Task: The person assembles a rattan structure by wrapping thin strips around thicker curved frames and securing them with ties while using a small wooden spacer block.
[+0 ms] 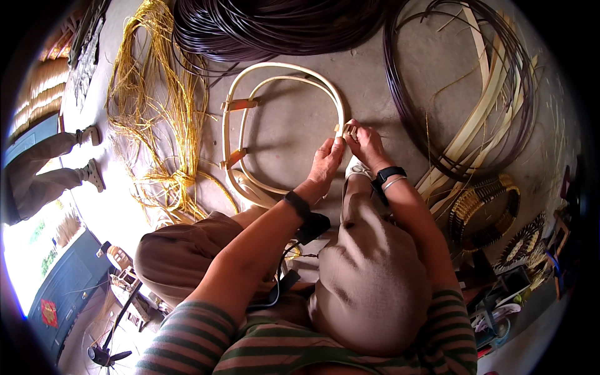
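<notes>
In front of me is a pale frame of two bent cane hoops, one set inside the other. Two short orange-brown crosspieces join the hoops on the left side. My left hand is closed around the lower right side of the frame, thumb on top. Just beside it, my right hand is pinched at the same spot of the rim. A small tan piece shows at its fingertips, but I cannot make out what it is.
Bundled golden strands lie left, dark coiled cane ahead. To the right are a looser dark coil, pale flat strips and a woven ring. Another person's legs stand far left. A fan is lower left.
</notes>
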`<state>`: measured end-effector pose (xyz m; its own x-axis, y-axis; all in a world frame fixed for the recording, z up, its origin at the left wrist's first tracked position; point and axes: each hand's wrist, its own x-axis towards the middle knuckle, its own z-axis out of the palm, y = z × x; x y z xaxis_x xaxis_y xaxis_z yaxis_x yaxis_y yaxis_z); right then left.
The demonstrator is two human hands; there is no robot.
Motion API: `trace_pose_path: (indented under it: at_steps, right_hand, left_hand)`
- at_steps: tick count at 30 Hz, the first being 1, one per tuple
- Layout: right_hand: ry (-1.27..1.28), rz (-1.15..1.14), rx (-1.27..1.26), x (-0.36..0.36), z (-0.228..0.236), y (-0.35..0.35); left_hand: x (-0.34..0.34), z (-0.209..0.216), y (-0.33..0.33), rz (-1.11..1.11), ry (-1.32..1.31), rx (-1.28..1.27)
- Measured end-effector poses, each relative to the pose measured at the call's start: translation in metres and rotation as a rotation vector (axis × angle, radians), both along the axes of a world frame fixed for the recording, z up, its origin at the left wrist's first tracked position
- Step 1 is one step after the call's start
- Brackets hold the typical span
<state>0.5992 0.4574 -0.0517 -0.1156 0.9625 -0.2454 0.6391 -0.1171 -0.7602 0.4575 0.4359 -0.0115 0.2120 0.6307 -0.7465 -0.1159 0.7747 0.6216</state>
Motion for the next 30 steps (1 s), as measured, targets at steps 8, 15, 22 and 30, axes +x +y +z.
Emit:
trace_pose_path:
  at_steps: [8, 15, 22, 30]
  right_hand:
    - [0.039, 0.012, 0.073, -0.002, 0.005, 0.01]
    - [0.13, 0.044, -0.093, -0.004, -0.006, 0.003]
    - [-0.076, 0.059, -0.063, -0.007, 0.0, 0.006]
    - [0.073, -0.022, 0.048, -0.004, -0.008, -0.002]
  left_hand:
    - [0.0, 0.006, 0.003, 0.019, -0.011, 0.033]
    - [0.016, 0.034, 0.009, -0.158, -0.044, 0.173]
    - [0.007, 0.024, 0.021, -0.069, -0.098, 0.143]
    - [-0.001, 0.005, 0.015, -0.204, 0.115, 0.19]
